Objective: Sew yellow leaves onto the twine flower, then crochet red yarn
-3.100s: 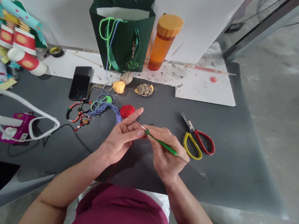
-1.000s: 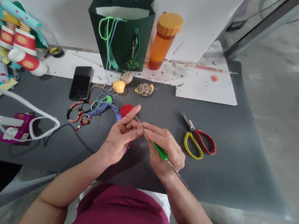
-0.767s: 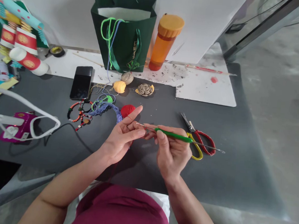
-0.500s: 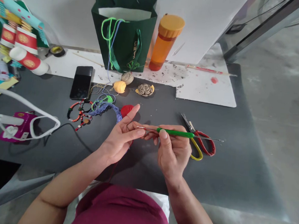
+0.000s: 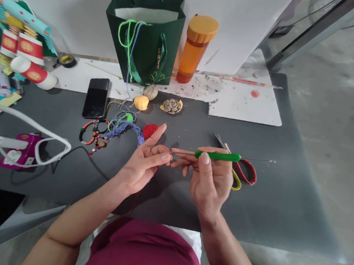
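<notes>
My right hand (image 5: 211,183) grips a crochet hook (image 5: 219,156) by its green handle, with a thin metal shaft sticking out at each end. The hook's left tip reaches the fingertips of my left hand (image 5: 144,164). There, thumb and fingers pinch a bit of red yarn (image 5: 167,149), while the index finger points up and away. Most of the yarn in that pinch is hidden. Behind my left hand sits a red yarn ball (image 5: 149,131), partly covered. Beyond my right hand lie scissors (image 5: 246,171) with red and yellow handles, partly hidden by the hand.
Blue crocheted yarn (image 5: 121,129) and beaded bracelets (image 5: 89,132) lie left of my hands, below a black phone (image 5: 96,98). Further back are a yellow yarn ball (image 5: 141,103), a crocheted rosette (image 5: 172,106), a green paper bag (image 5: 146,45) and an orange bottle (image 5: 194,53). A white cable (image 5: 44,129) arches at left.
My right hand has moved right with the crochet hook, drawing its tip back to my left fingertips, where red yarn shows at the tip. My left hand has stayed nearly still.
</notes>
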`<control>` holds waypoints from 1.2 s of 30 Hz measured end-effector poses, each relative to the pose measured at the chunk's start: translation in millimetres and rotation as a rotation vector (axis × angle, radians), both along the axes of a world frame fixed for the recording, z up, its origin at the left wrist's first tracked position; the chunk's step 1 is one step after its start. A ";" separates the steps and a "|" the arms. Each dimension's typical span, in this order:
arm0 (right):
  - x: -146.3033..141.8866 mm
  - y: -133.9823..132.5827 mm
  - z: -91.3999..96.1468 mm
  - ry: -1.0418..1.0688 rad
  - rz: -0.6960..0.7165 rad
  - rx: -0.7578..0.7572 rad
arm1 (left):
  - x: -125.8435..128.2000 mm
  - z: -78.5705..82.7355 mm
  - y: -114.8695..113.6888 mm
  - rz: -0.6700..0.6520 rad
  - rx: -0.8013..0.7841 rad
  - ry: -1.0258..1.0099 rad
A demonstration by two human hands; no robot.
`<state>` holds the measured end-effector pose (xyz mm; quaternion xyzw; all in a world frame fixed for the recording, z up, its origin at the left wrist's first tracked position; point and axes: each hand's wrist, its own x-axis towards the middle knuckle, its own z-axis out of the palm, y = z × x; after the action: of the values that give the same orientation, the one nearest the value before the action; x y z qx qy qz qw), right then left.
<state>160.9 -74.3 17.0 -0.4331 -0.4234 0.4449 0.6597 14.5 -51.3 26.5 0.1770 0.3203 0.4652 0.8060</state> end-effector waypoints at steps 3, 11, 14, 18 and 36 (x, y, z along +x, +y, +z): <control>2.6 3.4 1.1 0.060 0.022 -0.069 | -0.7 -0.9 1.0 -0.010 0.008 -0.010; -4.7 6.9 -2.2 0.141 0.120 -0.112 | 2.6 -2.0 -1.0 -0.021 0.053 0.002; -5.1 7.2 -3.3 0.123 0.093 -0.114 | 2.3 -1.6 -1.3 -0.007 0.081 0.014; -2.4 6.8 -5.8 0.070 0.085 -0.102 | 1.2 -2.0 -1.0 0.023 0.077 0.085; -0.7 -2.9 -6.5 -0.423 -0.053 0.278 | 6.4 -0.4 -5.0 0.086 0.045 0.112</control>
<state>160.2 -77.1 10.5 -0.4326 -0.5977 0.2644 0.6211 20.9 -56.3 26.1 0.2068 0.3616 0.4960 0.7619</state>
